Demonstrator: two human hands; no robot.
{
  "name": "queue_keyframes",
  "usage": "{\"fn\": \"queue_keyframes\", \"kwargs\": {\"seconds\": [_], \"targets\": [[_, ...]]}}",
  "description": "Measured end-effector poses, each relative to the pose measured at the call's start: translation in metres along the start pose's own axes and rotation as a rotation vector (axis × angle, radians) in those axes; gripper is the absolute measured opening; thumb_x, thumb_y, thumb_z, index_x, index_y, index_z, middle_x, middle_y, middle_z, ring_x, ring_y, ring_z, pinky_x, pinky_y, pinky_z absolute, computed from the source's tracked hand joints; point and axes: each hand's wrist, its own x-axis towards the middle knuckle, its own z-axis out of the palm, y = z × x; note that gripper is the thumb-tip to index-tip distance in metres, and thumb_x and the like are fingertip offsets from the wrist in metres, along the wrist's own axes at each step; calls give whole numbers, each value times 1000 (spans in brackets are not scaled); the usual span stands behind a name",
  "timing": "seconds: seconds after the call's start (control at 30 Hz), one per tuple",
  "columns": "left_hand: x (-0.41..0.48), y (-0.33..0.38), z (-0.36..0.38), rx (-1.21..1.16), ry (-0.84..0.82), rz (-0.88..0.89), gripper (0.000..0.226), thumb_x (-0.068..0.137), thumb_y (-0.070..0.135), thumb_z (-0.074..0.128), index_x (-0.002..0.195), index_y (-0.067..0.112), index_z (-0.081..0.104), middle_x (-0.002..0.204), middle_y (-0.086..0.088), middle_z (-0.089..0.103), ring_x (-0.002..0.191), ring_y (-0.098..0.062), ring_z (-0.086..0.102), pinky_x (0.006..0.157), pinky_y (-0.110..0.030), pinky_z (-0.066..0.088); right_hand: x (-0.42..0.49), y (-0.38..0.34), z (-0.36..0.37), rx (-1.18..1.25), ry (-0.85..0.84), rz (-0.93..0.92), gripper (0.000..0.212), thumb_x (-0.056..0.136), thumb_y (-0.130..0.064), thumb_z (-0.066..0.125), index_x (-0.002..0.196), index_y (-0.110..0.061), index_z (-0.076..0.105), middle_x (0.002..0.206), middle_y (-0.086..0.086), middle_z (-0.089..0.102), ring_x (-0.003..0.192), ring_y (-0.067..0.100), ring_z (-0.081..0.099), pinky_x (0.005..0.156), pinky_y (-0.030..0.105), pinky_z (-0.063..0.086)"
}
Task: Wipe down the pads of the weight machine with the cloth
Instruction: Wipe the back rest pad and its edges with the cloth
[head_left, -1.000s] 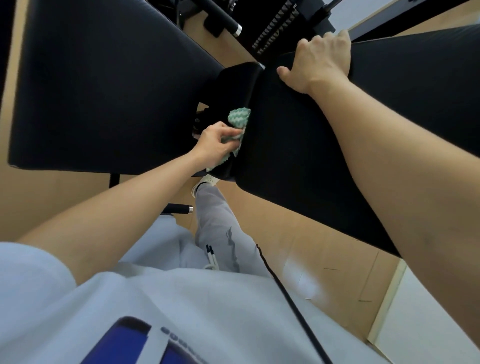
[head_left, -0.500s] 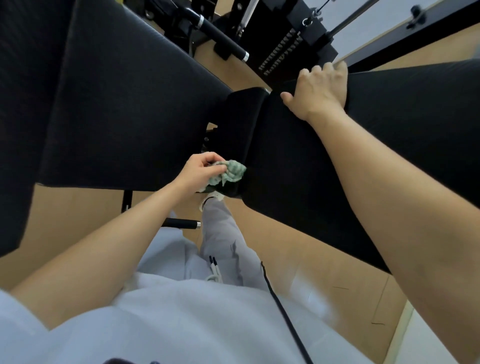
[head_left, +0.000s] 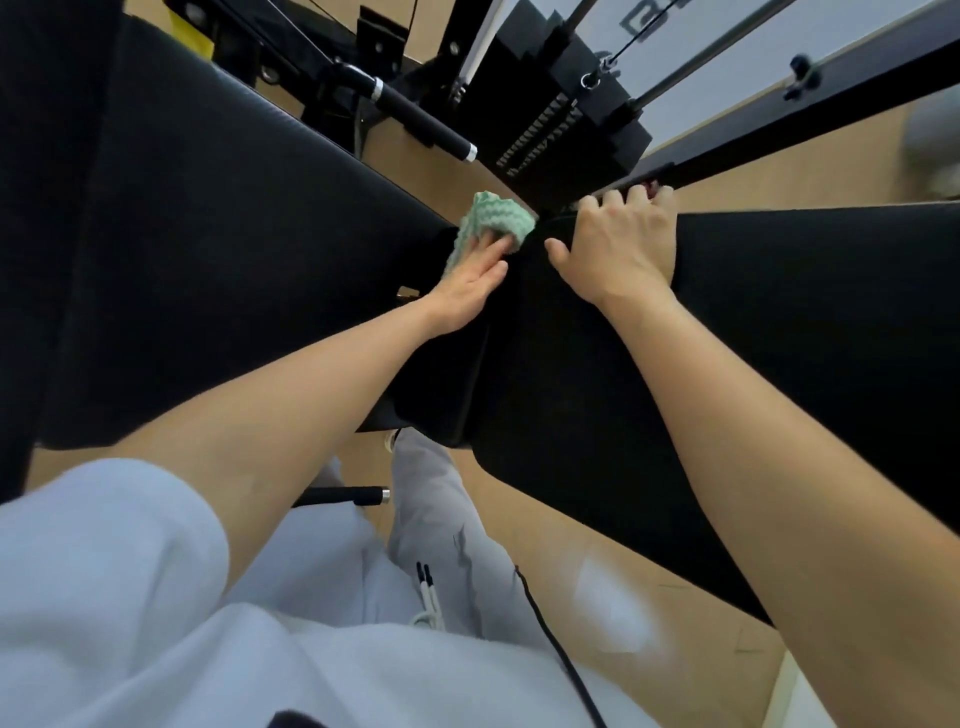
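Wiping: left hand (head_left: 470, 291) lies flat, fingers straight, pressing the cloth (head_left: 493, 223) onto the far end of the small middle pad (head_left: 447, 384).
Cloth: green-and-white, bunched, at the pad's top edge, between the left pad (head_left: 208, 249) and right pad (head_left: 779, 364); part is under the fingers, so its full shape can't be made out.
Right hand (head_left: 621, 244): palm on the right pad's far corner, fingers curled over the edge; fingertips hidden behind it, so how tight the grip is can't be told. Not touching the cloth.
Middle pad: mostly in shadow, its seam against the right pad hard to see.
Left pad: cut off by the frame's left edge.
Right pad: runs out of frame right and is covered in part by the right forearm.
Weight stack (head_left: 561, 114): beyond the hands, top cropped, plates blurred.
Handle (head_left: 421, 122): black grip, far left of stack.
Person: light sleeve (head_left: 104, 545), grey trousers (head_left: 441, 519); foot mostly hidden under the middle pad.
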Motion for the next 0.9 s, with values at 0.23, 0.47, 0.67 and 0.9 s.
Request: {"fn": "queue_keyframes", "kwargs": {"seconds": [0.23, 0.47, 0.67, 0.9], "targets": [[37, 3, -16, -50, 41, -149, 52, 112, 41, 19, 163, 33, 10, 172, 4, -12, 157, -30, -20, 125, -51, -11, 3, -3, 2, -8, 4, 25, 59, 95, -62, 42, 114, -12, 64, 110, 14, 68, 109, 37, 59, 100, 51, 39], [51, -31, -27, -192, 78, -323, 60, 110, 49, 14, 164, 26, 1, 173, 3, -9, 159, -25, -13, 129, -48, -7, 5, -6, 3, -20, -12, 47, 60, 95, -62, 42, 118, -11, 64, 118, 16, 68, 116, 40, 58, 105, 56, 38], [42, -36, -35, -393, 67, -307, 66, 105, 60, 28, 163, 35, 9, 171, 2, 16, 156, -21, 19, 126, -46, 18, 5, -9, 3, -36, 2, 51, 59, 96, -62, 41, 116, -11, 65, 116, 16, 68, 114, 40, 58, 104, 56, 38], [-9, -77, -4, -515, 145, -522, 68, 96, 65, 43, 158, 48, 19, 169, -1, 21, 153, -25, 26, 124, -48, 23, 4, -10, 3, -28, 9, 36, 60, 96, -61, 41, 117, -10, 64, 115, 18, 67, 114, 42, 58, 105, 57, 37]]}}
